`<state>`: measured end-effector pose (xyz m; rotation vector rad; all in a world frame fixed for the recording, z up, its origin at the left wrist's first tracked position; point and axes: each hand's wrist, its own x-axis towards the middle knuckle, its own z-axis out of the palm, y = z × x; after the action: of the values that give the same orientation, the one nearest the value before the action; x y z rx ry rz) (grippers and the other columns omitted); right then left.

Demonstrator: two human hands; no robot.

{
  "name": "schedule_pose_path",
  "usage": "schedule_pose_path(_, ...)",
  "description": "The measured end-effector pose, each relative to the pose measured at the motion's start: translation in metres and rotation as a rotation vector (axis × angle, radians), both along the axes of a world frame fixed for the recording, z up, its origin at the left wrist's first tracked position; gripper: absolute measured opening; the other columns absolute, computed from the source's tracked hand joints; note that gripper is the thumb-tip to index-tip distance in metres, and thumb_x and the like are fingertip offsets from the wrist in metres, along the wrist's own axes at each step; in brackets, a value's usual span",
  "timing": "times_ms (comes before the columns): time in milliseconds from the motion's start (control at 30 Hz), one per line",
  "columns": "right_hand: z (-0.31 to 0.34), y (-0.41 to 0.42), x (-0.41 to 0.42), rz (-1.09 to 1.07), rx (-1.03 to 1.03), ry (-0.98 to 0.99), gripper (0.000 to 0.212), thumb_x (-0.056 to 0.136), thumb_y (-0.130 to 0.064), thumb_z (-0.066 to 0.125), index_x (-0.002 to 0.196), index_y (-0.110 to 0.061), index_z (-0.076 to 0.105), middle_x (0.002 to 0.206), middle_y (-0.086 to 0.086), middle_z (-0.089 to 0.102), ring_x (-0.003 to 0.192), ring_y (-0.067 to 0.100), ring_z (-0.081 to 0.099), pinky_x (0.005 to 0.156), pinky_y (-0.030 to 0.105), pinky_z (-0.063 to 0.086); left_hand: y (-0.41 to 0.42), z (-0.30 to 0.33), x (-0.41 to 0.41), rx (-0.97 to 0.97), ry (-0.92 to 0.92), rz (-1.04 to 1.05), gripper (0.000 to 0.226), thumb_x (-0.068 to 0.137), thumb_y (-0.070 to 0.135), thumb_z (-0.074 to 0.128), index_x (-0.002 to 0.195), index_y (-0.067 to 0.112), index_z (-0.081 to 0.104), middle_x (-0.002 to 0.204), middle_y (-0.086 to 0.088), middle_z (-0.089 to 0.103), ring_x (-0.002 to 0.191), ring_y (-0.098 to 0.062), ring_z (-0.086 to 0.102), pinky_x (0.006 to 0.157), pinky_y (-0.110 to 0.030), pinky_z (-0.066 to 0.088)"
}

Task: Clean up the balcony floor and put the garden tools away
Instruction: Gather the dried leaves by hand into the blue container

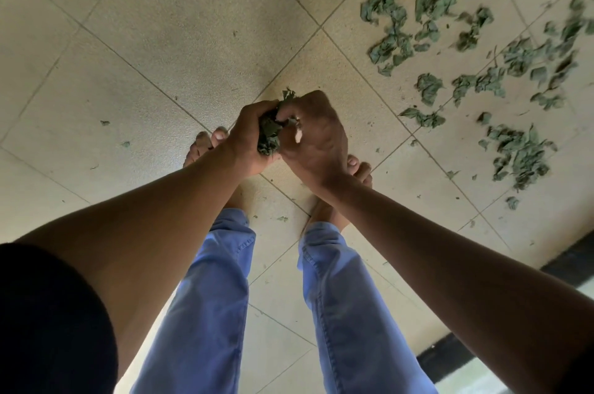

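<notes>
Bunch of wilted leaves: dark green, crumpled, held above the tiled floor in front of the person's bare feet.

Left hand: fingers curled round the bunch, gripping it from the left side.

Right hand: fingers bent, pinching into the bunch from the right; touching the leaves and just beside the left hand.

Scattered leaves: many loose, shrivelled green pieces lying on the floor, up and to the right of the bunch, well apart from it; blurred toward the frame edge.

Small leaf fragments: lying left of the bunch on the floor.

Blue trousers: below the bunch.
</notes>
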<state>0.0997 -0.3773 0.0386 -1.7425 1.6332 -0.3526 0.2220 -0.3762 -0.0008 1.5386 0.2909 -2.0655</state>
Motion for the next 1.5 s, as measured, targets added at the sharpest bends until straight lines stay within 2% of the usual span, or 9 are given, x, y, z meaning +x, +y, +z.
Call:
schedule_pose_path(200,-0.009,-0.033,-0.027,0.09,0.42,-0.077,0.075,0.079,0.001,0.062,0.145,-0.034,0.05,0.138,0.0,0.051,0.118,0.018,0.055,0.092,0.032,0.052,0.001,-0.002,0.009,0.062,0.028,0.041,0.025,0.097,0.03,0.058,0.098,0.008,0.07,0.089,-0.01,0.068,0.071,-0.017,0.062,0.056,-0.023,0.05)
schedule_pose_path(433,-0.037,-0.047,-0.027,0.268,0.32,-0.06,0.027,0.081,-0.007,0.075,0.107,-0.017,0.074,0.102,-0.003,0.071,0.081,0.009,0.064,0.072,0.03,0.058,0.003,-0.005,0.017,0.074,0.061,-0.021,0.022,0.098,0.031,0.057,0.1,0.012,0.068,0.084,-0.006,0.069,0.069,-0.015,0.062,0.058,-0.023,0.05)
schedule_pose_path(600,-0.059,-0.043,-0.039,0.319,0.336,0.116,0.053,0.073,-0.007,0.073,0.12,-0.025,0.055,0.108,0.001,0.061,0.097,0.02,0.06,0.073,0.041,0.058,0.001,-0.008,0.022,0.074,0.089,0.008,0.025,0.097,0.027,0.058,0.092,0.008,0.074,0.076,-0.004,0.064,0.069,-0.014,0.061,0.06,-0.021,0.047)
schedule_pose_path(767,-0.082,-0.035,-0.054,0.466,0.193,0.444,0.074,0.075,-0.004,0.074,0.141,-0.026,0.048,0.138,0.012,0.04,0.12,0.032,0.045,0.087,0.043,0.054,0.0,-0.013,0.031,0.067,0.091,0.004,0.026,0.096,0.027,0.059,0.091,0.007,0.075,0.076,-0.003,0.064,0.068,-0.014,0.061,0.06,-0.023,0.047)
schedule_pose_path(900,-0.09,-0.03,-0.048,0.542,0.196,0.395,0.054,0.081,0.007,0.066,0.13,-0.014,0.053,0.129,0.017,0.045,0.11,0.034,0.053,0.075,0.043,0.059,0.0,-0.018,0.041,0.07,0.075,-0.027,0.026,0.097,0.026,0.057,0.087,0.009,0.074,0.079,-0.003,0.063,0.069,-0.014,0.061,0.058,-0.022,0.049)
schedule_pose_path(1033,-0.087,-0.027,-0.041,0.354,0.187,0.327,0.031,0.088,0.004,0.061,0.117,-0.007,0.06,0.114,0.019,0.057,0.094,0.034,0.063,0.075,0.041,0.06,0.0,-0.016,0.051,0.081,0.057,-0.034,0.025,0.096,0.027,0.057,0.086,0.01,0.072,0.079,-0.003,0.062,0.068,-0.014,0.06,0.056,-0.022,0.048)
schedule_pose_path(1167,-0.081,-0.036,-0.022,0.264,0.108,0.207,0.044,0.086,0.012,0.058,0.125,-0.009,0.058,0.111,0.015,0.056,0.087,0.025,0.061,0.063,0.028,0.051,0.002,-0.016,0.06,0.086,0.058,-0.016,0.027,0.097,0.027,0.056,0.085,0.009,0.073,0.079,-0.003,0.062,0.068,-0.014,0.06,0.057,-0.022,0.048)
schedule_pose_path(1300,-0.084,-0.047,0.0,0.398,0.186,0.288,0.075,0.081,-0.011,0.078,0.146,-0.021,0.041,0.13,0.014,0.043,0.109,0.028,0.053,0.072,0.029,0.051,0.002,-0.016,0.064,0.084,0.034,-0.016,0.028,0.097,0.027,0.056,0.084,0.009,0.074,0.078,-0.003,0.062,0.069,-0.014,0.06,0.059,-0.021,0.048)
schedule_pose_path(1500,-0.086,-0.057,0.021,0.582,0.079,0.403,0.055,0.085,0.008,0.064,0.135,-0.011,0.055,0.128,0.016,0.051,0.106,0.032,0.058,0.072,0.037,0.053,0.006,-0.015,0.06,0.092,0.032,0.006,0.028,0.096,0.029,0.056,0.085,0.009,0.073,0.078,-0.003,0.062,0.07,-0.014,0.06,0.06,-0.021,0.048)
